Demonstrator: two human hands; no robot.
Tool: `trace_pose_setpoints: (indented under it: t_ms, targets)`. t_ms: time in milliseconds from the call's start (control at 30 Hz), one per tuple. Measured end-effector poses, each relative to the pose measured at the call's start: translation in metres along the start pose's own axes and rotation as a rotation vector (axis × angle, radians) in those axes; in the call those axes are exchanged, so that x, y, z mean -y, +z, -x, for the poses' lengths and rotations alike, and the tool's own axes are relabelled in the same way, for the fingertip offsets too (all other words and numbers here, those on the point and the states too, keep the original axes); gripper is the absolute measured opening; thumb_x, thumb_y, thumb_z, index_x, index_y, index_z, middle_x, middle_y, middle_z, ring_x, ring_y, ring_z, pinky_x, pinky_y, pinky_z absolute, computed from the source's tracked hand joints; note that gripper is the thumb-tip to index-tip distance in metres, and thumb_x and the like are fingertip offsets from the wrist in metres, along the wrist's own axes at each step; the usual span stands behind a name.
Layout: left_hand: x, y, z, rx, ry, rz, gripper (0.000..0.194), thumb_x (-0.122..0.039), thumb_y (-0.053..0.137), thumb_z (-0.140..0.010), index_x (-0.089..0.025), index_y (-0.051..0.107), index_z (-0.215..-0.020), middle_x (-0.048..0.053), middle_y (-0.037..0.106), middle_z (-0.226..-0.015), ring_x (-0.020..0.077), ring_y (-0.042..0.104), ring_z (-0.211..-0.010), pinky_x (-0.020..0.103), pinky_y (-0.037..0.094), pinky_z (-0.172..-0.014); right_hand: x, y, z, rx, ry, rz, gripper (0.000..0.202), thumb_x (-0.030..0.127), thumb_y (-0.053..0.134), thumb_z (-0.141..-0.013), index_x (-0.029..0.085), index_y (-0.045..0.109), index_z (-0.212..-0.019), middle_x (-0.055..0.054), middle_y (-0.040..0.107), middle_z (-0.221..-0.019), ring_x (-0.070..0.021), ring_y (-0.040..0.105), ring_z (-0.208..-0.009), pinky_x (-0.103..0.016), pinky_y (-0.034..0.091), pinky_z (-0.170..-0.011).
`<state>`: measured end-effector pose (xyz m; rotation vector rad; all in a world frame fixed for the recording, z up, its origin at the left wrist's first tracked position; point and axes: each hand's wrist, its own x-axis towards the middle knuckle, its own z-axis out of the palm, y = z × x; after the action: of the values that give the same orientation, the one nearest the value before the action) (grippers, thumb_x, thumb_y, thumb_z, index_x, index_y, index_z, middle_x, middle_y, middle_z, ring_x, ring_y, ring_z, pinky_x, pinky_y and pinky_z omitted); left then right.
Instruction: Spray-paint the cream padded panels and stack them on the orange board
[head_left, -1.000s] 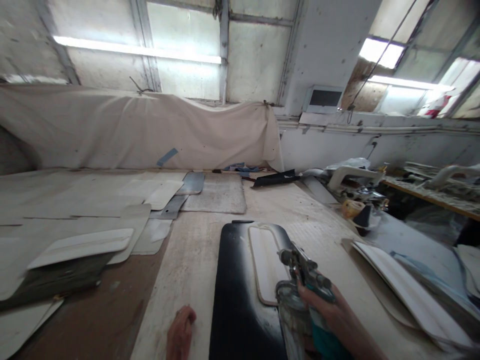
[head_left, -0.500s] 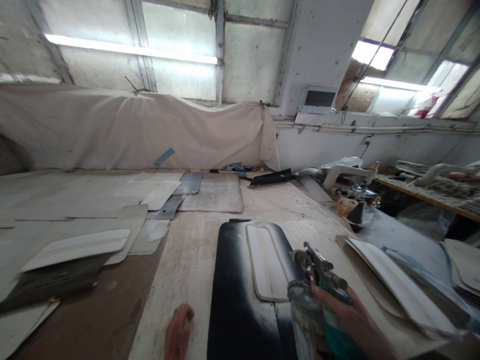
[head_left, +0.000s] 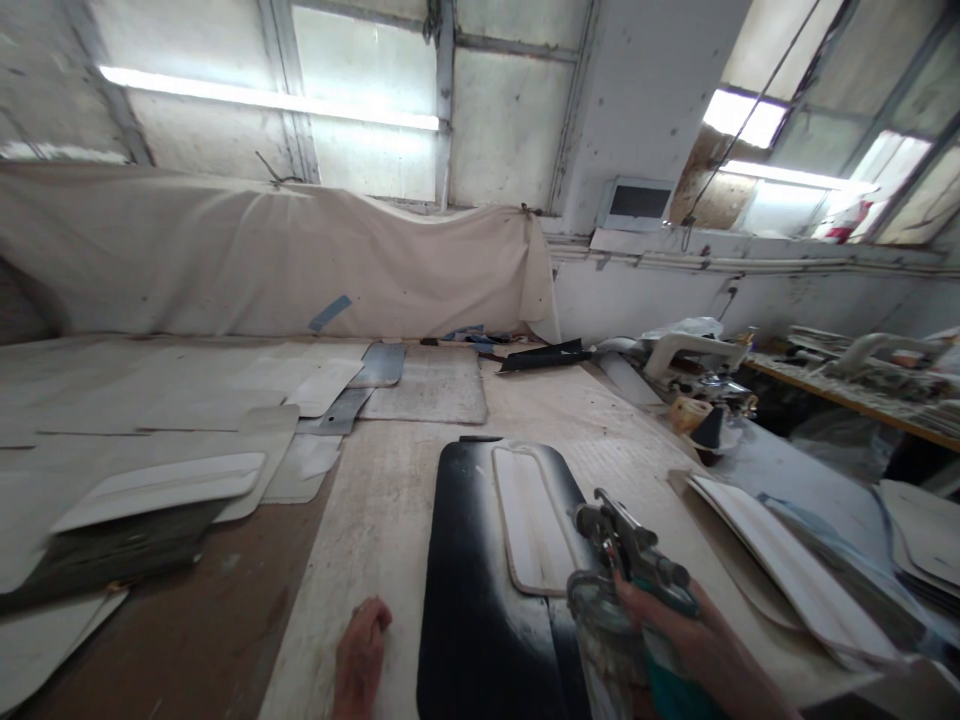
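Observation:
My right hand (head_left: pixel 667 620) is wrapped round the handle of a metal spray gun (head_left: pixel 634 535), which has a cloudy cup (head_left: pixel 600 625) under it. The gun is over the right edge of a black panel with rounded corners (head_left: pixel 465 590), its nozzle end toward the left. On that panel lies a smaller white padded piece (head_left: pixel 532 520). White overspray shows on the black surface around the piece. My left hand (head_left: pixel 364 645) rests on the pale table, left of the panel and apart from it, fingers curled and nothing visible in them.
White and dark flat pieces (head_left: pixel 787 560) lie stacked at the right. More white pieces (head_left: pixel 165 490) and a dark folded piece (head_left: pixel 127 550) are at the left. A sewing machine (head_left: pixel 705 365) stands back right. A beige cloth (head_left: pixel 420 270) hangs behind the table (head_left: pixel 375 500).
My right hand and the spray gun have shifted slightly left. My left hand has moved up a little. The black panel and the white piece on it stay put.

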<state>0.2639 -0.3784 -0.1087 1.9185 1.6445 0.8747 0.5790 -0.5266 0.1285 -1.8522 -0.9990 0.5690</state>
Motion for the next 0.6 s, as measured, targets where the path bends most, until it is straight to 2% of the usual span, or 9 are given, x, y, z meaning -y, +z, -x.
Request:
trace_pose_setpoints:
  t_ms: [167,333,433,533,600]
  targets:
    - [0.001,0.0,0.002,-0.004,-0.011,0.022,0.022,-0.018,0.03,-0.073,-0.022,0.046,-0.058,-0.001,0.054,-0.06,0.0143,0.052,-0.06,0.026,0.04,-0.061,0.015,0.008,0.007,0.12,0.022,-0.02,0.033,0.047,0.06,-0.063,0.018,0.067,-0.077,-0.006,0.068,-0.079,-0.0263,0.062,-0.081,-0.033,0.048,-0.08]
    - [-0.004,-0.003,0.002,0.025,-0.005,-0.002,0.022,-0.016,0.03,-0.074,-0.021,0.046,-0.06,-0.001,0.055,-0.064,0.0141,0.052,-0.064,0.026,0.04,-0.064,0.019,0.019,0.017,0.053,0.014,-0.088,0.033,0.046,0.06,-0.065,0.018,0.068,-0.081,-0.004,0.069,-0.077,-0.0243,0.063,-0.078,-0.03,0.049,-0.074]
    - [-0.015,-0.012,0.0,0.085,-0.053,-0.068,0.023,-0.012,0.029,-0.073,-0.02,0.048,-0.063,0.0,0.057,-0.067,0.0135,0.053,-0.066,0.026,0.039,-0.064,0.012,0.016,0.017,0.097,0.028,-0.08,0.034,0.046,0.06,-0.065,0.018,0.067,-0.082,-0.005,0.068,-0.078,-0.0248,0.062,-0.08,-0.031,0.049,-0.076]
    - [-0.017,-0.017,0.002,0.178,-0.044,-0.062,0.025,-0.014,0.031,-0.073,-0.02,0.055,-0.072,0.002,0.062,-0.075,0.0145,0.057,-0.075,0.028,0.044,-0.071,0.008,0.008,0.018,0.144,0.042,-0.037,0.03,0.046,0.062,-0.063,0.018,0.067,-0.072,-0.004,0.067,-0.073,-0.0245,0.061,-0.077,-0.03,0.049,-0.073]
    - [-0.006,-0.016,0.009,0.182,0.001,-0.02,0.032,-0.014,0.032,-0.071,-0.019,0.059,-0.088,0.004,0.065,-0.091,0.0164,0.059,-0.089,0.033,0.046,-0.083,0.007,0.005,0.021,0.09,0.031,-0.053,0.028,0.046,0.06,-0.064,0.018,0.065,-0.07,-0.003,0.065,-0.069,-0.0229,0.06,-0.072,-0.029,0.049,-0.069]
